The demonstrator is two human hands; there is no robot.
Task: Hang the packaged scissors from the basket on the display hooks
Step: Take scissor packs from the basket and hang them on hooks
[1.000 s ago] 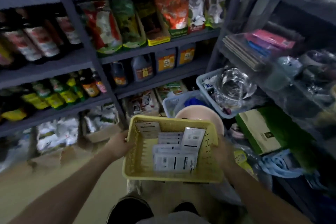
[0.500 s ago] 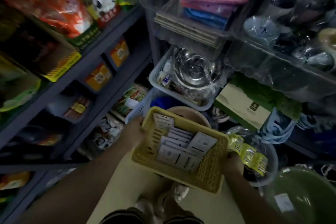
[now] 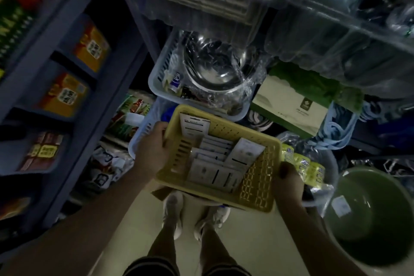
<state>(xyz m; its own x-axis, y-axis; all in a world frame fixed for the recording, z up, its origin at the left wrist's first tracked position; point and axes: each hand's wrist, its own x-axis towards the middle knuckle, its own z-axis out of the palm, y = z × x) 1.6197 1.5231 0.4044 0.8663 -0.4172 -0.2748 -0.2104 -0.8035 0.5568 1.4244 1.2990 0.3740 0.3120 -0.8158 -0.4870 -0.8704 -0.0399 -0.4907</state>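
I hold a yellow perforated basket [image 3: 257, 184] in front of me with both hands. My left hand [image 3: 152, 150] grips its left rim, and my right hand [image 3: 289, 181] grips its right rim. Inside lie several white carded packages of scissors [image 3: 215, 163], stacked flat with their printed backs up; one leans against the far wall. No display hooks are in view.
Grey shelving [image 3: 107, 87] with food packs runs along the left. Ahead, a pale basket [image 3: 156, 78] holds a plastic-wrapped steel bowl [image 3: 215, 63]. Clear bins sit above, a green-and-white box [image 3: 289, 105] lies at the right, and a green tub [image 3: 371, 215] stands at lower right. My feet stand on beige floor.
The view has swung right and downward, so the shelves have shifted left and the floor and my feet have come into sight. Both hands keep the same hold on the basket.
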